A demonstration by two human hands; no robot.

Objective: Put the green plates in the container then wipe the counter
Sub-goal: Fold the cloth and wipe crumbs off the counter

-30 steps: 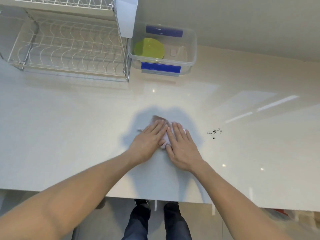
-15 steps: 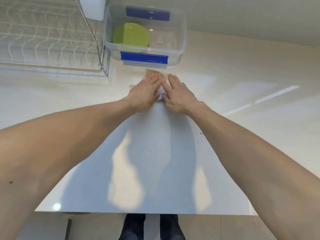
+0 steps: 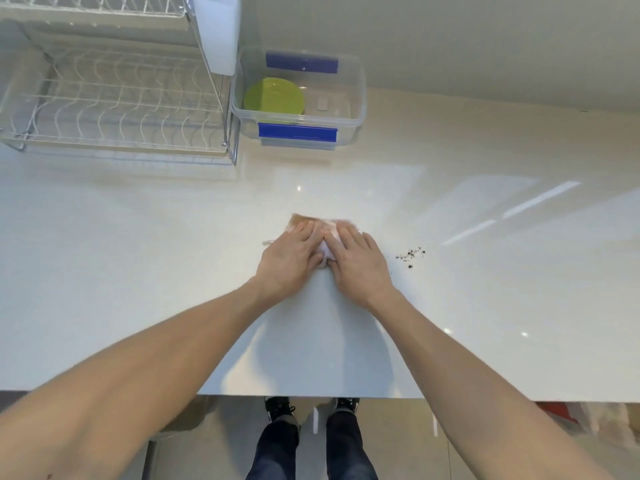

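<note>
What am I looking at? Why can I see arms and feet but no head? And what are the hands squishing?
The camera sits on a person's head and looks down, so you see only their arms, legs and shoes. Both hands, the left hand and the right hand, press flat on a small cloth on a shiny white counter to wipe it. Some dark crumbs lie just right of the hands. Farther back stands a clear container with green plates inside, and a wire dish rack beside it.
</note>
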